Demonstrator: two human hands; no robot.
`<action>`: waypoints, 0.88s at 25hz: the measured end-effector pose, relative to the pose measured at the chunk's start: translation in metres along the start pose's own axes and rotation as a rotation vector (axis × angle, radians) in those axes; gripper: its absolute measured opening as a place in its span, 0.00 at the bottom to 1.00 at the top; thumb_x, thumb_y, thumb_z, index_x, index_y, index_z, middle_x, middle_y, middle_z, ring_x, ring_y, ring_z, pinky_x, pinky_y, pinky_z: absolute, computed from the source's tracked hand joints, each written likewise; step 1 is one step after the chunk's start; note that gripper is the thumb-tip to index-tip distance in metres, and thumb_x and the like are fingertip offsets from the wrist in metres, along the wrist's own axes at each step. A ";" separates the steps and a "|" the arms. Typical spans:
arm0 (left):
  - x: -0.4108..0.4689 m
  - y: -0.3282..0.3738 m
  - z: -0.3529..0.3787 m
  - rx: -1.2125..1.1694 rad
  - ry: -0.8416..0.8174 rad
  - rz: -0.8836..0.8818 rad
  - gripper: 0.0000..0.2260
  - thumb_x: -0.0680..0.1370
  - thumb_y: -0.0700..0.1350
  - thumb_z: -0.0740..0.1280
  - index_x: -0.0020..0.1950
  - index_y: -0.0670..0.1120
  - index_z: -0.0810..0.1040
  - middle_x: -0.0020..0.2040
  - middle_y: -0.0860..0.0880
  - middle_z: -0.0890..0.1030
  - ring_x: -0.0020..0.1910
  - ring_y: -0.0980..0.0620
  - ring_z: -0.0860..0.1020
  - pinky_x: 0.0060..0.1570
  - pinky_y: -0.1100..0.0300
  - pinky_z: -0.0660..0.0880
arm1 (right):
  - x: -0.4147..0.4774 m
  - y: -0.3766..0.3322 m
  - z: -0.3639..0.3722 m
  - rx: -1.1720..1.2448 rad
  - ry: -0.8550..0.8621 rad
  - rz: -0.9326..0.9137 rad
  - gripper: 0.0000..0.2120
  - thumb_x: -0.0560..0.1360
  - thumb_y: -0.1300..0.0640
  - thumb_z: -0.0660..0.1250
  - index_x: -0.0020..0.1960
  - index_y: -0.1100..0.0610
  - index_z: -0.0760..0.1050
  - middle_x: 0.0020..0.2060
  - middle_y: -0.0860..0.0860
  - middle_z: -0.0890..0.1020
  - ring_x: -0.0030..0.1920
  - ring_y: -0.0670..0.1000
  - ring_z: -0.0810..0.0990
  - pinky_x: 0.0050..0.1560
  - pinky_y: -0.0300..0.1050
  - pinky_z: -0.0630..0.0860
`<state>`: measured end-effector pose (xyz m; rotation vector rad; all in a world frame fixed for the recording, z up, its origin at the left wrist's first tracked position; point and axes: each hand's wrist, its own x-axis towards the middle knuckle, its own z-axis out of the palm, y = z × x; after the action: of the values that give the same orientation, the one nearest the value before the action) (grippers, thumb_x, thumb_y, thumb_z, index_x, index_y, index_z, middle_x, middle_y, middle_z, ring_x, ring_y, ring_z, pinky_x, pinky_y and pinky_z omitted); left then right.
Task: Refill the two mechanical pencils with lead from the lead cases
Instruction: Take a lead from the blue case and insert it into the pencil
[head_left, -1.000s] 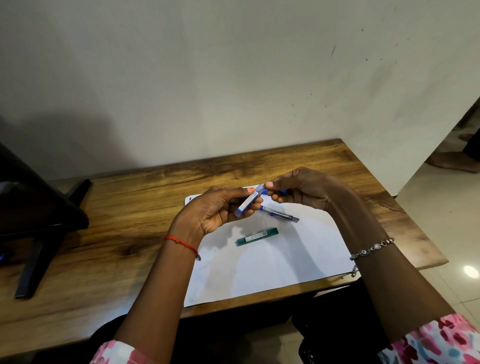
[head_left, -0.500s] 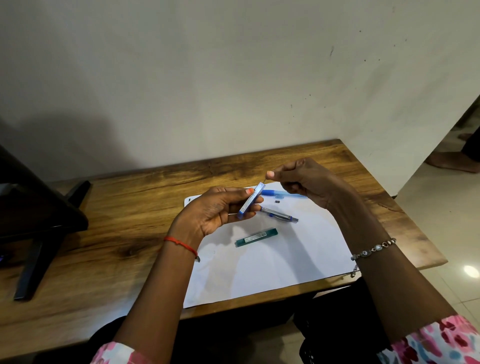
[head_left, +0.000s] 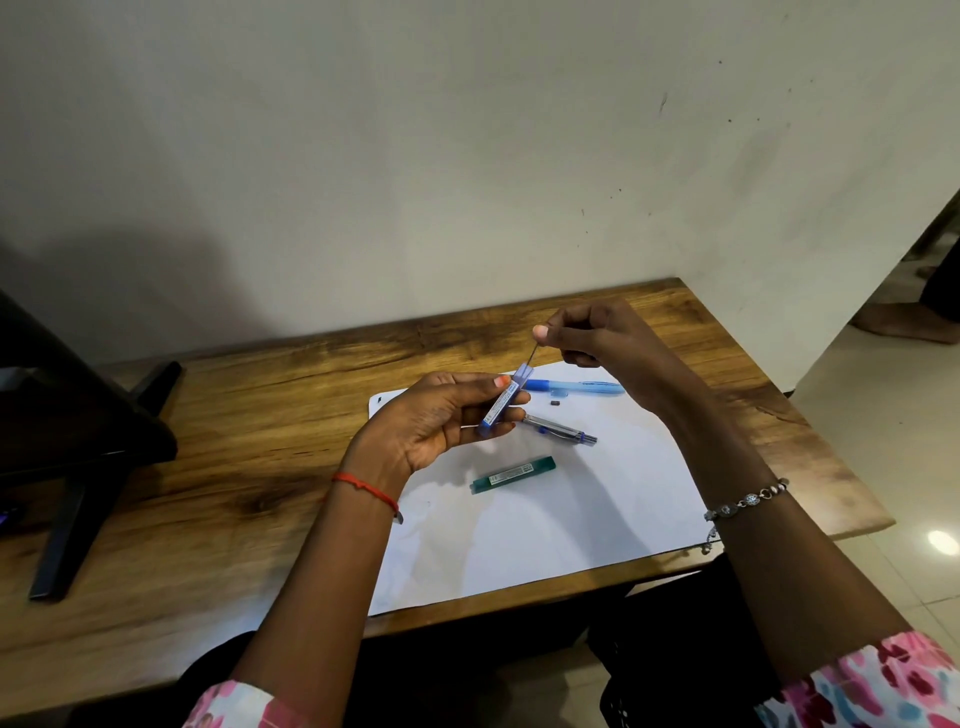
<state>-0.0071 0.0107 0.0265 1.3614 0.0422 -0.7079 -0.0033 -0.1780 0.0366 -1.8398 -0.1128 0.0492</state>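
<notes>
My left hand (head_left: 441, 421) holds a blue lead case (head_left: 506, 397) tilted, its open top pointing up and right. Just above it my right hand (head_left: 597, 338) pinches a thin lead (head_left: 533, 357) whose lower end is still at the case's mouth. On the white paper (head_left: 545, 530) lie a blue mechanical pencil (head_left: 576, 387), a small dark cap (head_left: 555, 402) beside it, a clear grey mechanical pencil (head_left: 563, 430) and a green lead case (head_left: 513, 474).
The paper lies on a wooden table (head_left: 260, 415) against a white wall. A black stand (head_left: 78, 467) occupies the table's left side. The table's right edge drops to a tiled floor, where someone's foot (head_left: 904, 322) shows.
My right hand has risen up and right from the case, drawing a lead out of it. The blue pencil behind the hands has come into view.
</notes>
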 end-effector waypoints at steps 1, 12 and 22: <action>0.000 0.000 0.000 -0.002 0.001 0.003 0.06 0.76 0.39 0.64 0.45 0.40 0.81 0.36 0.48 0.85 0.32 0.54 0.83 0.35 0.63 0.80 | 0.000 0.000 0.000 -0.026 0.007 -0.016 0.10 0.72 0.58 0.70 0.33 0.56 0.76 0.27 0.51 0.70 0.29 0.46 0.65 0.30 0.33 0.64; 0.002 0.000 0.003 -0.028 0.013 0.036 0.07 0.76 0.40 0.63 0.46 0.41 0.80 0.34 0.49 0.85 0.31 0.56 0.82 0.34 0.64 0.80 | 0.003 0.006 0.004 -0.228 0.026 -0.174 0.10 0.74 0.58 0.67 0.41 0.65 0.78 0.38 0.69 0.78 0.37 0.53 0.70 0.41 0.44 0.67; 0.002 -0.001 0.005 -0.037 0.034 0.044 0.07 0.76 0.39 0.63 0.46 0.41 0.80 0.33 0.49 0.85 0.30 0.56 0.81 0.33 0.65 0.79 | 0.006 0.009 0.003 -0.303 0.007 -0.210 0.09 0.77 0.57 0.63 0.41 0.61 0.77 0.32 0.53 0.76 0.35 0.51 0.73 0.40 0.49 0.72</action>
<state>-0.0081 0.0052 0.0267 1.3348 0.0516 -0.6442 0.0025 -0.1772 0.0271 -2.1201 -0.3219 -0.1278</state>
